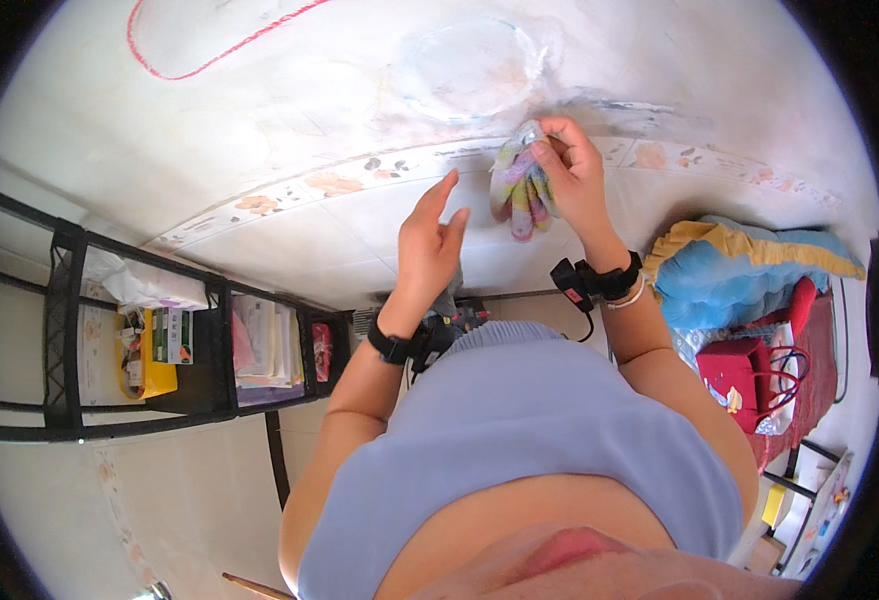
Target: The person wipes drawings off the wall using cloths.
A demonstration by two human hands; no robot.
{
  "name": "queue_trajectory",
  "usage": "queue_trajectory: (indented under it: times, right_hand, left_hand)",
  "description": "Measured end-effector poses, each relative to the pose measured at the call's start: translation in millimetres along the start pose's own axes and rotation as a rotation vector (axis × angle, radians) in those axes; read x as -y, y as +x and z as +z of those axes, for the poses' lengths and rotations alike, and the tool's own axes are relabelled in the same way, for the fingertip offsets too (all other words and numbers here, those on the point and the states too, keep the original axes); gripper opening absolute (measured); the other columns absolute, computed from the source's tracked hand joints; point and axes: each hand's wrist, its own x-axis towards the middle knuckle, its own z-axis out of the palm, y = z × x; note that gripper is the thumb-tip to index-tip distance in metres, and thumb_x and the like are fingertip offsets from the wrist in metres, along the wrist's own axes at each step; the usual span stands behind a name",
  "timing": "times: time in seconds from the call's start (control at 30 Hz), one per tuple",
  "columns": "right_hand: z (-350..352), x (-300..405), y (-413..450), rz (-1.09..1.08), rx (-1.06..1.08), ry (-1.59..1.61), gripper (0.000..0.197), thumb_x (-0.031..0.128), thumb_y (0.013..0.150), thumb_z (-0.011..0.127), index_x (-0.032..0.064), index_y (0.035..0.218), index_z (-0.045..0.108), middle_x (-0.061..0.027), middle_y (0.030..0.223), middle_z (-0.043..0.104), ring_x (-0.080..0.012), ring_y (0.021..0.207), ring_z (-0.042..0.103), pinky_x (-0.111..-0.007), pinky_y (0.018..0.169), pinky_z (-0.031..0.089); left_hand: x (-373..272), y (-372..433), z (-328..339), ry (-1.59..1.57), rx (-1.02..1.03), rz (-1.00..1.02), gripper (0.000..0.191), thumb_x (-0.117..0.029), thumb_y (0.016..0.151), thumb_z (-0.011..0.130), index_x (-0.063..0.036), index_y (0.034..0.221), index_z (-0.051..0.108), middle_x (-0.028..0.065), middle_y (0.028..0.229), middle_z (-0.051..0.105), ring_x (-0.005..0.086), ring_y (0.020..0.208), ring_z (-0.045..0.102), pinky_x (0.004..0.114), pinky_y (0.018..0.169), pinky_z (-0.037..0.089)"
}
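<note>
My right hand (574, 176) pinches the upper end of a multicolored striped knit glove (523, 184), whose fingers hang downward in front of the wall. My left hand (433, 244) is raised to the left of the glove, apart from it, with fingers spread and nothing held. Behind the glove runs a band of floral border tiles (334, 184) along the white wall. A black strap with a small device sits on each wrist. Below my left hand, a grey cloth-like thing (450, 292) is partly hidden by the wrist.
At the left stands a black shelf rack (71, 337) with a yellow basket (158, 381), papers (267, 345) and plastic-wrapped goods (154, 283). To the right lie a blue cushion with a yellow ruffle (739, 274) and a dark red bag (736, 375). A red cord (222, 56) hangs on the wall.
</note>
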Motion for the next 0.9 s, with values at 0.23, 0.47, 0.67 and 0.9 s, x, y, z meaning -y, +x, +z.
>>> queue_trajectory:
  times: [0.23, 0.47, 0.67, 0.9]
  right_hand:
    - [-43, 16, -19, 0.214, -0.088, 0.354, 0.019, -0.001, 0.093, 0.049, 0.0048, 0.111, 0.055, -0.0071, 0.116, 0.057, -0.0095, 0.098, 0.053, -0.022, 0.082, 0.043]
    - [-101, 22, -40, 0.225, 0.048, -0.033, 0.04, 0.002, 0.085, 0.057, 0.0085, 0.125, 0.053, -0.0053, 0.107, 0.051, -0.0132, 0.101, 0.05, -0.022, 0.08, 0.042]
    - [-99, 16, -55, 0.133, 0.15, -0.252, 0.037, 0.014, 0.074, 0.077, 0.0066, 0.103, 0.056, -0.008, 0.099, 0.051, -0.0182, 0.094, 0.053, -0.028, 0.072, 0.045]
    - [-78, -1, -12, 0.052, -0.14, -0.224, 0.024, 0.006, 0.077, 0.072, 0.0084, 0.098, 0.062, -0.0094, 0.089, 0.056, -0.0204, 0.066, 0.057, -0.029, 0.061, 0.046]
  left_hand:
    - [-13, 17, 49, -0.179, 0.335, -0.204, 0.032, -0.01, 0.089, 0.065, -0.0017, 0.119, 0.062, 0.0061, 0.097, 0.069, 0.0025, 0.051, 0.047, 0.021, 0.046, 0.04]
    - [-22, 23, 83, 0.185, 0.291, 0.026, 0.017, -0.015, 0.087, 0.062, -0.0022, 0.099, 0.063, 0.0141, 0.067, 0.061, 0.0243, 0.051, 0.053, 0.035, 0.049, 0.041]
    - [-19, 33, 102, -0.269, 0.294, -0.153, 0.018, -0.009, 0.093, 0.054, 0.0004, 0.106, 0.062, 0.0038, 0.075, 0.063, 0.0085, 0.064, 0.056, 0.026, 0.056, 0.043]
    - [-50, 31, 83, -0.326, 0.16, -0.164, 0.029, -0.01, 0.094, 0.059, -0.0001, 0.121, 0.06, 0.0071, 0.1, 0.07, 0.002, 0.072, 0.054, 0.018, 0.058, 0.042]
